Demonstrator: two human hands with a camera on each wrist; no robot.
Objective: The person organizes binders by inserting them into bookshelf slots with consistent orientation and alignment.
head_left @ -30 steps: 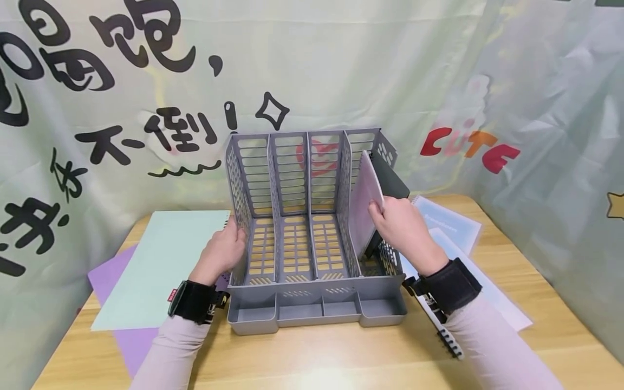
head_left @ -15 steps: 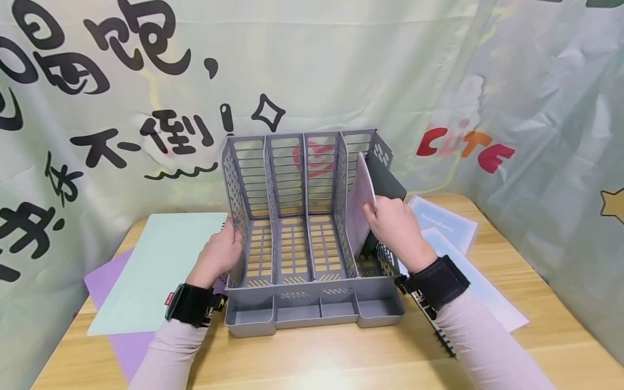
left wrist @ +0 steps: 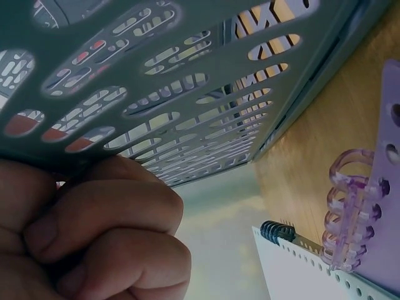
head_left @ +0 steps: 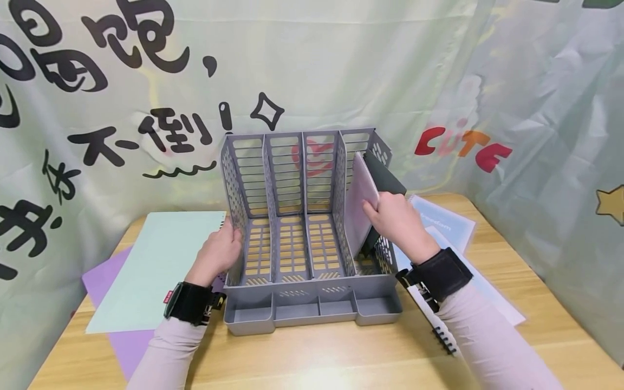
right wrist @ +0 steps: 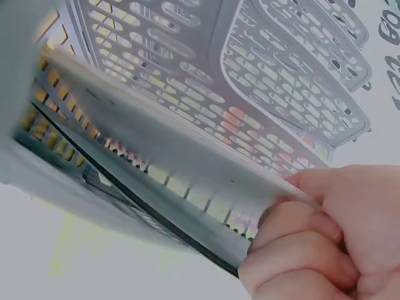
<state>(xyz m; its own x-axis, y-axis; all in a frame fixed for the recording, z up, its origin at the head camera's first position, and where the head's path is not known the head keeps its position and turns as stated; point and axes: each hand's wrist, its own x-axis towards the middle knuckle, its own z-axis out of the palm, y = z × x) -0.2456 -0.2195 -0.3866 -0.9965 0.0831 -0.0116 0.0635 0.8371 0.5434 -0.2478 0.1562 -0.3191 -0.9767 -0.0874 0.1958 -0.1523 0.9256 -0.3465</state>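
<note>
A grey file organizer with four upright compartments stands mid-table. My right hand grips the near edge of a pink notebook, which stands in the rightmost compartment. Beside it on the right leans a dark notebook. In the right wrist view my fingers curl round the notebook's edge. My left hand grips the organizer's left side wall; in the left wrist view the curled fingers lie against the perforated panel.
Left of the organizer, a mint notebook lies over purple ones. To the right lie blue notebooks and a spiral-bound one partly under my right forearm. A printed cloth hangs behind the table.
The view has shifted slightly. The pink notebook's top has tilted a little to the left, with my right hand still on its edge. My left hand keeps its place on the organizer.
</note>
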